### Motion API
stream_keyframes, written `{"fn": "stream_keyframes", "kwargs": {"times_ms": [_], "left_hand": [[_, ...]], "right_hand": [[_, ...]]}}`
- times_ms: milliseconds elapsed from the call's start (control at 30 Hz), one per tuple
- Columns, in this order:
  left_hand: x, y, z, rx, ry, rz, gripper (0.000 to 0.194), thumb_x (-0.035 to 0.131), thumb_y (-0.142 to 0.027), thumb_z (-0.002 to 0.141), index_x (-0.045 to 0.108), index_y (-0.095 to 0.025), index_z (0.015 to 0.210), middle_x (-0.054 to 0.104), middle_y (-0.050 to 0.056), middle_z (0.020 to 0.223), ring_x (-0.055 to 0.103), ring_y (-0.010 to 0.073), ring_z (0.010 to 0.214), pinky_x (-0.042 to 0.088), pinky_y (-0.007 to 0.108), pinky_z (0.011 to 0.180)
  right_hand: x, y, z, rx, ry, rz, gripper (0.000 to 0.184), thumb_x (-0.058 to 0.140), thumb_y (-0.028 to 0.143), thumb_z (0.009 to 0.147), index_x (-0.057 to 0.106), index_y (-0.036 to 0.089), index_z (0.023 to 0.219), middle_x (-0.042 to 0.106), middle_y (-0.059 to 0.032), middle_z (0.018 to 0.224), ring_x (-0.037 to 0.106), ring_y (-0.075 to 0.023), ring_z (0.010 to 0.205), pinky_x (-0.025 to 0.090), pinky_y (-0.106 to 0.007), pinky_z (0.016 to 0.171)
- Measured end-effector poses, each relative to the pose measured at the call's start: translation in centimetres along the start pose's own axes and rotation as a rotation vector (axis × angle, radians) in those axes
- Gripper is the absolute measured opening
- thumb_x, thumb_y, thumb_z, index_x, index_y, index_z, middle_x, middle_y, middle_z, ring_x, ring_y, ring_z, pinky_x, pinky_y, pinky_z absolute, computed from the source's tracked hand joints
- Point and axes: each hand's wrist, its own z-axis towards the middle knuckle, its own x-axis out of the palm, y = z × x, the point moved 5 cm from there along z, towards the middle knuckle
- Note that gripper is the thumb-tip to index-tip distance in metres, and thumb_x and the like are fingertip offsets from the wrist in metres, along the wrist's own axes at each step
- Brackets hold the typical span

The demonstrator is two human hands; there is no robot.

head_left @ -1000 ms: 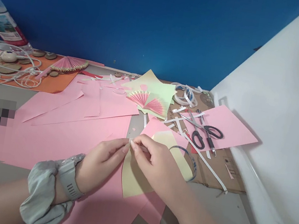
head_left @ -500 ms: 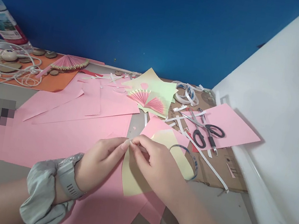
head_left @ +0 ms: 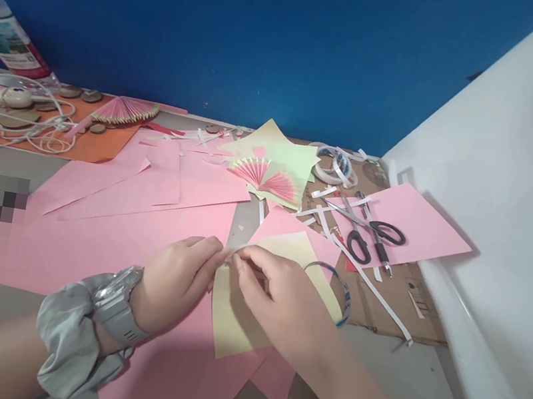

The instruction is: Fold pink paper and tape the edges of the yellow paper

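Note:
My left hand (head_left: 179,270), with a grey watch (head_left: 121,304) and a grey-green scrunchie (head_left: 78,335) at the wrist, is closed in a pinch. Its fingertips meet those of my right hand (head_left: 275,302), also pinching. Between them shows a small whitish strip (head_left: 230,256), mostly covered by the fingers. Beneath the hands lies a pale yellow sheet of paper (head_left: 238,333), over pink paper (head_left: 178,374). A tape roll ring (head_left: 347,303) with blue marks sits partly behind my right hand.
Black-handled scissors (head_left: 359,246) and a pen (head_left: 382,255) lie on pink paper and cardboard (head_left: 393,314) at the right. Behind are folded pink paper fans (head_left: 281,187) on a green sheet and white tape rolls (head_left: 335,166). A bottle (head_left: 10,44) and white cable (head_left: 18,133) are left.
My left hand has turned, with its thumb now tucked lower and its knuckles facing up. The fingertips have parted slightly, and the yellow paper has shifted a little left.

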Motion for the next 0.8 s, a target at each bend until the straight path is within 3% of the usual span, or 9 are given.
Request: {"fn": "stream_keyframes", "kwargs": {"times_ms": [333,500,600,667,800], "left_hand": [[0.22,0.32,0.35,-0.046,0.032,-0.155,0.037,0.024,-0.029,0.096,0.039,-0.021,0.063,0.050,-0.004,0.055,0.048,0.0120,0.053,0.037,0.026,0.059],[0.34,0.23,0.33,-0.037,0.045,-0.227,0.038,0.025,-0.030,0.097,0.041,-0.020,0.064,0.050,-0.004,0.057,0.048,0.0107,0.053,0.038,0.025,0.058],[0.21,0.14,0.14,-0.018,0.036,-0.269,0.038,0.027,-0.029,0.097,0.041,-0.019,0.064,0.049,-0.004,0.057,0.047,0.0097,0.053,0.038,0.023,0.058],[0.07,0.07,0.03,0.008,0.024,-0.305,0.037,0.028,-0.028,0.098,0.041,-0.019,0.064,0.048,-0.005,0.058,0.045,0.0089,0.054,0.037,0.022,0.058],[0.15,-0.02,-0.06,0.039,0.042,-0.436,0.035,0.030,-0.027,0.097,0.041,-0.019,0.065,0.045,-0.005,0.059,0.043,0.0084,0.054,0.037,0.021,0.057]], "right_hand": [[0.27,-0.88,0.06,0.112,-0.050,0.027,0.017,0.045,0.033,0.088,0.060,0.030,0.095,0.068,0.0043,0.092,0.063,-0.0146,0.082,0.042,-0.025,0.064],[-0.13,-1.01,-0.04,0.170,-0.120,-0.012,0.028,0.049,0.036,0.086,0.051,0.031,0.113,0.070,0.0018,0.088,0.063,-0.0159,0.073,0.041,-0.026,0.058],[-0.25,-0.82,-0.16,0.134,-0.105,0.018,0.012,0.046,0.036,0.088,0.054,0.028,0.094,0.067,0.0044,0.082,0.061,-0.0131,0.068,0.038,-0.024,0.055],[-0.25,-0.69,-0.19,0.102,-0.079,0.024,0.017,0.043,0.036,0.090,0.052,0.025,0.080,0.065,0.0052,0.078,0.059,-0.0118,0.069,0.037,-0.023,0.055],[-0.37,-0.53,-0.14,0.063,-0.057,0.011,0.018,0.041,0.032,0.092,0.051,0.025,0.079,0.061,0.0051,0.081,0.057,-0.0107,0.072,0.035,-0.023,0.056]]}}
